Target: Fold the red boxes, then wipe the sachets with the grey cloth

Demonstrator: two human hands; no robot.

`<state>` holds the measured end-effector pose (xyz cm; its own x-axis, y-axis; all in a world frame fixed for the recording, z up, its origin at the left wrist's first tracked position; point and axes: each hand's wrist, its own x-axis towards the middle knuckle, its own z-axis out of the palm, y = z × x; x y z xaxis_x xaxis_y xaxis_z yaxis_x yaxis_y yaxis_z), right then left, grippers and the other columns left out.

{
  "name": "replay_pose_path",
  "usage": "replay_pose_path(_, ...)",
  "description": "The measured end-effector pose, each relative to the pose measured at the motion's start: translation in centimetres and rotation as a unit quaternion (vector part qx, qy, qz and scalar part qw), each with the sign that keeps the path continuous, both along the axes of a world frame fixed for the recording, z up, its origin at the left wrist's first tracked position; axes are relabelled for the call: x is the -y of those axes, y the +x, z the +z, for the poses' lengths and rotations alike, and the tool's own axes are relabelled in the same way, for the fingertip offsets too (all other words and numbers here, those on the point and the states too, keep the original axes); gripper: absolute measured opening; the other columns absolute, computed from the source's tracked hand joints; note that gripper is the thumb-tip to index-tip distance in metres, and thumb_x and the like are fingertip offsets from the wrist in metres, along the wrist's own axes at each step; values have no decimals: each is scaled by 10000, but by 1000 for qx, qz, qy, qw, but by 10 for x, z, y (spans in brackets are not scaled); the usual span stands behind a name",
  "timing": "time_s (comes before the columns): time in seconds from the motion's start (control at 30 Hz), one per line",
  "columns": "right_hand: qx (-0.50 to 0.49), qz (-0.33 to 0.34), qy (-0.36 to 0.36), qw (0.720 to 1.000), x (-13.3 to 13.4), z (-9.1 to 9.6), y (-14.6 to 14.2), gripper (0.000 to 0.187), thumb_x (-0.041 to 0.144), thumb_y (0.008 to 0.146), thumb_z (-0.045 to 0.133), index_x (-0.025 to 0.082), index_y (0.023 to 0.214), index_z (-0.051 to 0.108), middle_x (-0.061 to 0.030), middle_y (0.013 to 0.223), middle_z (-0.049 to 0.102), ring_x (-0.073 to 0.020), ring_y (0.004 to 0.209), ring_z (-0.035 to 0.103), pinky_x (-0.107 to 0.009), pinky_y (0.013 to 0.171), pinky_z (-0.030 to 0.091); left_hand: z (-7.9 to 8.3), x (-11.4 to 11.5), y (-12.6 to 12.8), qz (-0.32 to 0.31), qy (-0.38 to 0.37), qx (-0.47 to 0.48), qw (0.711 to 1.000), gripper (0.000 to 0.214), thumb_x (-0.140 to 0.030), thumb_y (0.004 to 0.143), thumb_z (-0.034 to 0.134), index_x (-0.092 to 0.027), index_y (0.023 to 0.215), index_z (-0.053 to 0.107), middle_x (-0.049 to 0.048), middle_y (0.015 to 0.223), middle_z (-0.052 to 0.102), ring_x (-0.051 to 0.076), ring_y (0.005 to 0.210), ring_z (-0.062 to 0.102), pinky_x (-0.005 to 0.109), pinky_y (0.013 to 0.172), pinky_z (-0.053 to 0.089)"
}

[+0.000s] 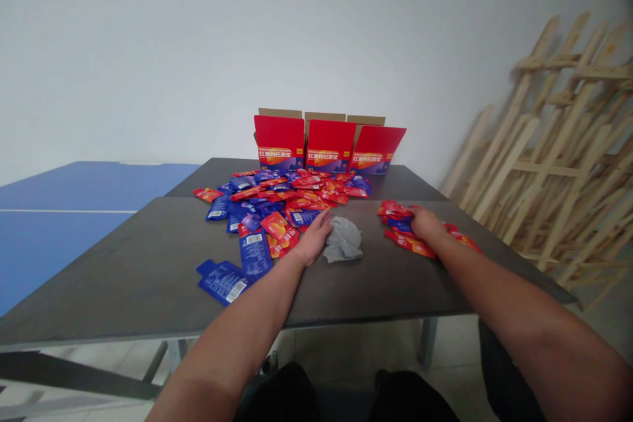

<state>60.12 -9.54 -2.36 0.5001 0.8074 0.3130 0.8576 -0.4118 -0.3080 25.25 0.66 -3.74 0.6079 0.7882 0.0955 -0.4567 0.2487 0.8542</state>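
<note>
The left hand (315,241) was held flat and low on the dark desk (133,270), its fingers lying together beside a crumpled grey cloth (343,240), and no pinch was seen. The right hand (426,224) was cupped down over a loose group of red sachets (403,237), among which a blue sachet (401,225) was partly covered; the fingertips were hidden, so it could not be told whether anything was pinched. Ahead of the left hand lay a wide heap of red and blue sachets (281,201), and two larger blue sachets (222,282) were lying just to its left. Three open cartons with red flaps (330,145) were stood at the far edge of the desk, ahead of both hands. A blue table (59,237) was seen beyond the left hand, and a wooden lattice (544,145) was leaning beyond the right. The cupped right hand was judged well placed, since the slippery sachets could be gathered under the palm without being spread further, while the flat left hand was kept clear of the heap.
</note>
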Motion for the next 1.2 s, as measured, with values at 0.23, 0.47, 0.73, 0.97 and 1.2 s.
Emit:
replay_pose_path(0.23,124,-10,-64,990,-21,23,-40,291,275,884,489,160,1029,715,-198,1131,638,-371,1118,551,-514,944,409,2,3,0,-2,75,-62,995,719,-64,718,550,-173,1420,442,133,1553,318,221,1426,311,378,1171,203)
replay_pose_path(0.47,59,118,-80,988,-103,3,-111,322,380,887,541,173,1091,679,-119,1119,683,-239,1040,630,-329,911,465,-4,2,1,0,80,-58,995,720,-74,709,553,-187,1412,448,132,1534,356,222,1425,317,380,1173,207)
replay_pose_path(0.73,-10,138,-15,990,-168,-9,-145,692,324,755,699,141,1380,464,-145,1334,576,-263,1230,543,-358,1031,415,-13,1,5,-7,77,-31,996,713,-54,715,553,-178,1410,453,126,1536,354,209,1417,332,359,1177,219)
replay_pose_path(0.97,27,96,-99,990,-170,-4,-151,649,387,795,603,136,1375,456,-177,1315,586,-319,1232,534,-453,1049,364,-13,2,5,-3,83,-41,996,705,-43,720,551,-176,1405,455,137,1527,366,219,1422,324,378,1176,225)
replay_pose_path(1.2,72,125,-147,979,-143,3,-159,439,296,888,497,124,1290,528,-202,1287,594,-326,1229,524,-457,1029,346,-11,1,5,5,88,-46,995,698,-33,707,538,-188,1386,485,125,1516,390,216,1419,331,376,1178,220)
